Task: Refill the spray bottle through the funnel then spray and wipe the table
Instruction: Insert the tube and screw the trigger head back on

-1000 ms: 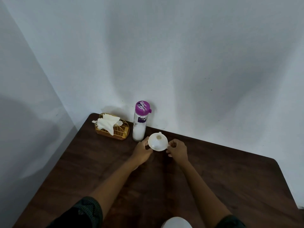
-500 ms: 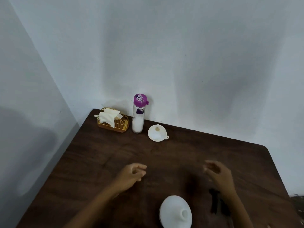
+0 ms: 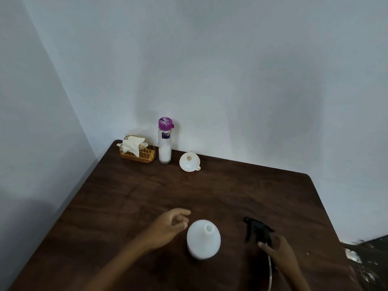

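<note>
Right hand (image 3: 279, 250), low at the right. Its grip appears closed on the collar of the black trigger head (image 3: 258, 229), thumb on one side and fingers curled over the other. The head lies on the dark wooden table (image 3: 231, 192), and its pale dip tube (image 3: 270, 269) trails toward the viewer beside the wrist. Left hand (image 3: 170, 225): the grip is loose and holds nothing, with the fingers lightly curled just beside the white spray bottle (image 3: 203, 241) and not touching it. The bottle stands upright between the two hands, its neck open and uncapped. Its wall is opaque, so the fill level cannot be read. Well apart, along the far edge by the wall, the white funnel (image 3: 189, 162) rests on the table, near the tall refill bottle (image 3: 165, 143). That bottle stands upright with its purple cap on. To its left is a gold wire holder (image 3: 137, 153) with white tissue. Stage of the task, as a judgement: the funnel is out of the neck and the refill bottle is capped, while the trigger head is in hand. The pouring step therefore looks either finished or not begun, and these views do not settle which. What is left in any case is seating the head on the neck, spraying the table, and wiping it, probably with a tissue. No wet patch shows on the wood.
</note>
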Demonstrator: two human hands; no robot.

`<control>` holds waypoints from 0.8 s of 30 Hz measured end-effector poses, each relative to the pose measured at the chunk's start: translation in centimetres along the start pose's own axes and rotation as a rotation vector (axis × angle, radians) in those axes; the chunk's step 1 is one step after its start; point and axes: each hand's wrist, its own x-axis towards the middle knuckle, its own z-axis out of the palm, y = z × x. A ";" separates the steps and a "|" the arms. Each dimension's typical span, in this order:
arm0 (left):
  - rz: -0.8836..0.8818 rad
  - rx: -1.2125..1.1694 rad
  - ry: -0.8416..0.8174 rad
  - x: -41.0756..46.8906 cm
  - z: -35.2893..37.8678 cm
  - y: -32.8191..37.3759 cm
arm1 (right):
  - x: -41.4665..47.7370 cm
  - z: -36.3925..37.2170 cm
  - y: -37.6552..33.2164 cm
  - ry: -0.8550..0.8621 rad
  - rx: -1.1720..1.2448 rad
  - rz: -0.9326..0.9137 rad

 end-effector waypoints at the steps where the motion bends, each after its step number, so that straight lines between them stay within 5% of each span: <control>1: 0.007 0.005 0.006 -0.3 0.3 0.3 | 0.2 0.4 -0.2 0.006 0.006 -0.030; 13: 0.034 0.049 0.036 -2.7 4.1 0.7 | 1.5 2.1 -1.1 0.111 -0.120 -0.026; 19: 0.051 0.025 0.130 -3.0 4.2 0.8 | -2.9 -2.3 -7.3 0.163 0.435 -0.315; 24: 0.126 -0.081 0.309 -2.7 3.6 2.4 | -8.1 -5.9 -14.2 0.008 0.951 -0.507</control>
